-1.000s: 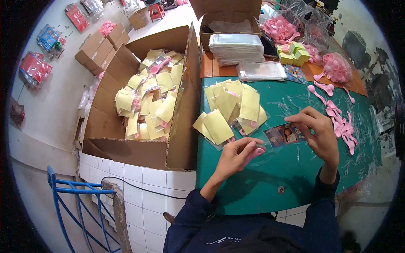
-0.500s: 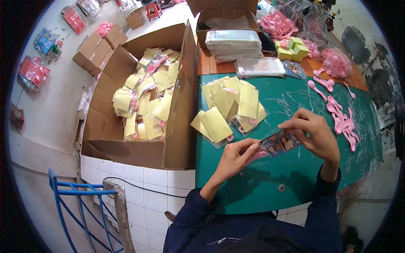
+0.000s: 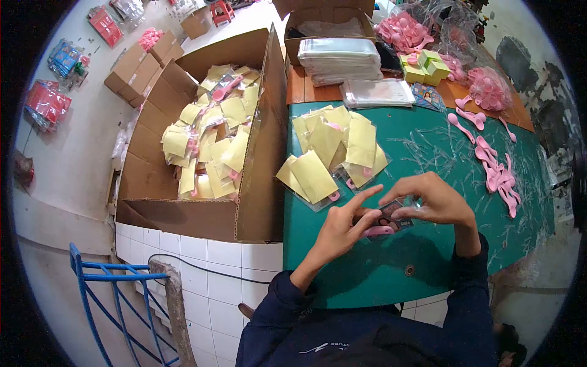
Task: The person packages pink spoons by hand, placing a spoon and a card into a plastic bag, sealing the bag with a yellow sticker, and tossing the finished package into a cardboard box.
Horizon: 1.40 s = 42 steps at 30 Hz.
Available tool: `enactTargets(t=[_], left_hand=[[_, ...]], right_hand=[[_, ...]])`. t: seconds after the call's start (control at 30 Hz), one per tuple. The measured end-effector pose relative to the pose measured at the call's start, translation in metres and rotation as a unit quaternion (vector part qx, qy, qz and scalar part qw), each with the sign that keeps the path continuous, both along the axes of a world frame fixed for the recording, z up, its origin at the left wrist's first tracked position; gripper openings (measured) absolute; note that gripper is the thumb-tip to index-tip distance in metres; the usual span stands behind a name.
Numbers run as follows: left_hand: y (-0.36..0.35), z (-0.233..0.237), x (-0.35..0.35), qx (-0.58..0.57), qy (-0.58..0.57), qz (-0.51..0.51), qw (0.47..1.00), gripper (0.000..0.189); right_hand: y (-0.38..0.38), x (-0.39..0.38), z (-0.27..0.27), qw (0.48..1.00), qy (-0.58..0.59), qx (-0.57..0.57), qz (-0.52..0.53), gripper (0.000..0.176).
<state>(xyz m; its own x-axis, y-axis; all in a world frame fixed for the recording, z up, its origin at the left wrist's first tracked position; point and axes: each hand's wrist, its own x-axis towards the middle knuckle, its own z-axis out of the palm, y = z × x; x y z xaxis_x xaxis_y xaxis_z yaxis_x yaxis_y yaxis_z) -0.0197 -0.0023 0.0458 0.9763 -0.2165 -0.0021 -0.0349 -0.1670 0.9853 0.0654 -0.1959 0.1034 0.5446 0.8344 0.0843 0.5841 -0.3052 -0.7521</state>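
Over the green table (image 3: 361,281), a small clear plastic packet (image 3: 400,225) with a dark printed card is held between my two hands. Beside the card lies a pink spoon (image 3: 378,232), its end near my left thumb. My left hand (image 3: 343,232) pinches the packet's left side, with the index finger stretched out above it. My right hand (image 3: 435,200) is curled round the packet's right side, and its fingers cover part of the card. Finished-looking packets with yellow backs (image 3: 327,144) are piled just beyond my left hand, pink handles showing in some.
A large cardboard box (image 3: 260,183) full of similar packets stands left of the table. Loose pink spoons (image 3: 501,177) and plastic scraps lie at the right. Stacked clear bags (image 3: 339,58), printed cards (image 3: 428,96) and yellow-green boxes (image 3: 425,67) sit at the back. A blue metal frame (image 3: 125,278) stands lower left.
My right hand has moved closer to my left and curled over the packet. The card, flat and plainly visible before, is now tilted and partly covered. My left index finger has lifted.
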Motion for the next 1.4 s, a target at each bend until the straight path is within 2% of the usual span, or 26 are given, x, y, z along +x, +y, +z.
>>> enactTargets(t=[0.1, 0.2, 0.3, 0.33, 0.43, 0.53, 0.63, 0.77, 0.87, 0.97, 1.0, 1.1, 1.13, 1.2, 1.3, 1.4], left_hand=[[0.009, 0.001, 0.001, -0.002, 0.009, -0.034, 0.999, 0.050], [0.035, -0.008, 0.007, 0.008, 0.009, -0.123, 0.992, 0.054], [0.041, -0.010, 0.005, -0.095, 0.013, -0.078, 0.992, 0.058], [0.041, -0.010, 0.004, -0.089, 0.007, -0.063, 0.994, 0.058], [0.039, -0.009, 0.002, -0.072, -0.012, -0.021, 0.997, 0.060], [0.037, 0.002, -0.007, -0.117, 0.015, -0.046, 0.992, 0.063], [0.035, 0.008, -0.019, -0.052, -0.025, -0.061, 0.996, 0.069], [0.036, 0.000, -0.030, -0.061, 0.016, -0.024, 0.998, 0.070], [0.041, -0.009, -0.042, 0.023, 0.008, -0.004, 1.000, 0.068], [0.032, -0.019, -0.060, 0.043, -0.006, 0.163, 0.986, 0.066], [0.031, -0.022, -0.069, 0.002, 0.045, 0.136, 0.990, 0.065], [0.012, -0.032, -0.100, -0.199, 0.157, 0.085, 0.964, 0.064], [0.010, -0.035, -0.110, -0.197, 0.191, 0.060, 0.960, 0.063], [0.007, -0.036, -0.122, -0.239, 0.218, 0.072, 0.943, 0.063], [0.005, -0.035, -0.135, -0.246, 0.234, 0.069, 0.938, 0.063], [0.003, -0.039, -0.140, -0.227, 0.231, 0.067, 0.944, 0.063]], right_hand=[[-0.005, 0.004, 0.001, 0.994, 0.102, -0.024, -0.040, 0.026], [-0.010, 0.007, 0.008, 0.978, 0.163, -0.011, -0.133, 0.024], [-0.013, 0.012, 0.010, 0.967, 0.215, 0.035, -0.134, 0.022], [-0.010, 0.012, 0.007, 0.972, 0.200, 0.080, -0.094, 0.022], [-0.013, 0.006, 0.015, 0.942, 0.305, 0.011, -0.139, 0.020], [-0.017, 0.000, -0.002, 0.946, 0.277, 0.062, -0.155, 0.016], [-0.020, -0.015, -0.010, 0.940, 0.280, 0.095, -0.172, 0.014], [-0.018, -0.030, -0.025, 0.956, 0.244, 0.058, -0.151, 0.014], [-0.015, -0.044, -0.024, 0.958, 0.191, 0.026, -0.214, 0.011], [-0.008, -0.065, -0.023, 0.957, 0.101, 0.041, -0.268, 0.016], [-0.003, -0.074, -0.023, 0.955, 0.064, 0.054, -0.285, 0.019], [0.021, -0.103, -0.026, 0.979, -0.082, 0.000, -0.186, 0.031], [0.021, -0.112, -0.029, 0.987, -0.060, -0.015, -0.149, 0.034], [0.020, -0.128, -0.039, 0.996, -0.011, -0.044, -0.075, 0.038], [0.018, -0.136, -0.047, 0.996, -0.052, -0.064, -0.037, 0.030], [0.019, -0.143, -0.058, 0.998, -0.025, -0.061, -0.017, 0.023]])
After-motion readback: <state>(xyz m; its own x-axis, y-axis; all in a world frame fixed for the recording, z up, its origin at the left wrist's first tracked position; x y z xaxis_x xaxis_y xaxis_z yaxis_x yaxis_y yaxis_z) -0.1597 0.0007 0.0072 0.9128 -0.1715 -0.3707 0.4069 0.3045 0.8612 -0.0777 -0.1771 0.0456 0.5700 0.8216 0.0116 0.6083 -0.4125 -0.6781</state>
